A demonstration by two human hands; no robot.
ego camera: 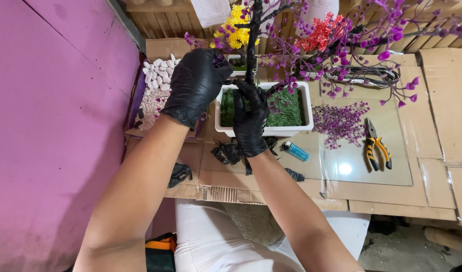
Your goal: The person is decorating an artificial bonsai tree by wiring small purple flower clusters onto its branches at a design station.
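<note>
A white rectangular planter (263, 132) lined with green fake grass (289, 108) stands on the cardboard-covered bench. A black artificial tree trunk (253, 35) rises from it, spreading branches with purple blossoms (387, 53) to the right. My right hand (251, 123), in a black glove, reaches into the planter and grips the base of the trunk. My left hand (196, 85), also gloved, is curled just left of the planter around a small twig with purple blossoms (219, 59) peeking from the fingers.
Orange-handled pliers (378, 150) lie on a glass sheet (402, 171), with a loose purple sprig bunch (340, 123) and a blue lighter (295, 151) nearby. White pebbles (159, 70) and gravel (149, 107) sit left. Yellow (236, 30) and red flowers (320, 31) stand behind. A pink wall (50, 126) borders the left.
</note>
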